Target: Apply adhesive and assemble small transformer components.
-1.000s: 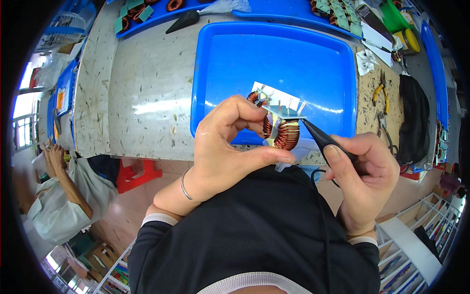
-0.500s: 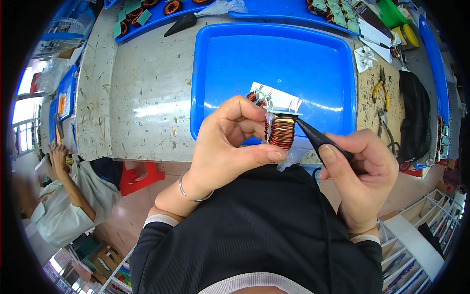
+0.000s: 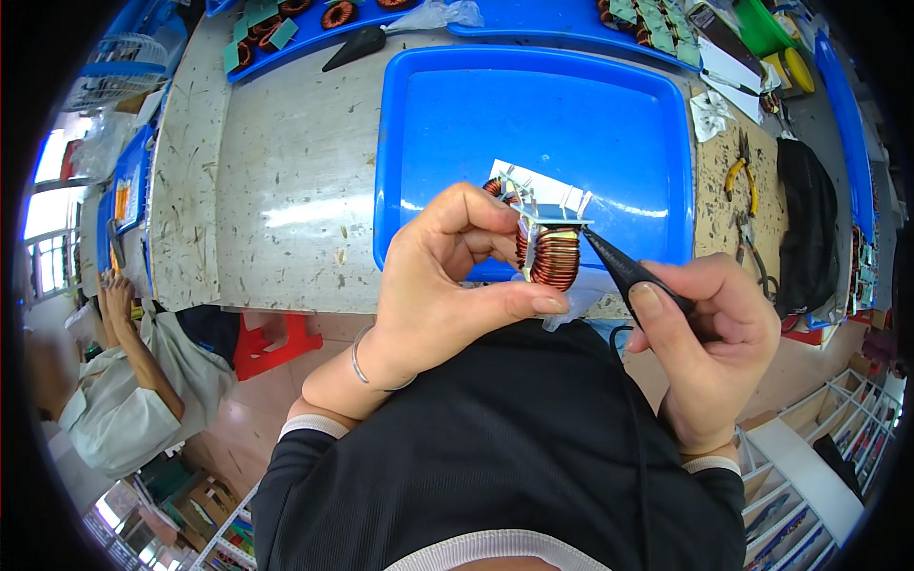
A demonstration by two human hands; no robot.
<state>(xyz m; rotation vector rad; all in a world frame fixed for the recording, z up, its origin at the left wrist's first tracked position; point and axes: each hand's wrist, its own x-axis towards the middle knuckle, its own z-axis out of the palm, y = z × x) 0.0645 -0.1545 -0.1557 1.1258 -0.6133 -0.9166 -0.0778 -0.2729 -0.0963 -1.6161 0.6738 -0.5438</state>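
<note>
By the near edge of the desk (image 3: 295, 190), the left hand (image 3: 433, 271) pinches a copper-wound coil (image 3: 556, 261), the right hand (image 3: 709, 338) gripping a black cone (image 3: 619, 266).

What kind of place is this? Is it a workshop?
Probably, yes: a workshop or small factory for electrical parts. The left hand holds a copper-coloured wire coil, more coils sit in a blue tray, and yellow-handled pliers lie nearby.
</note>
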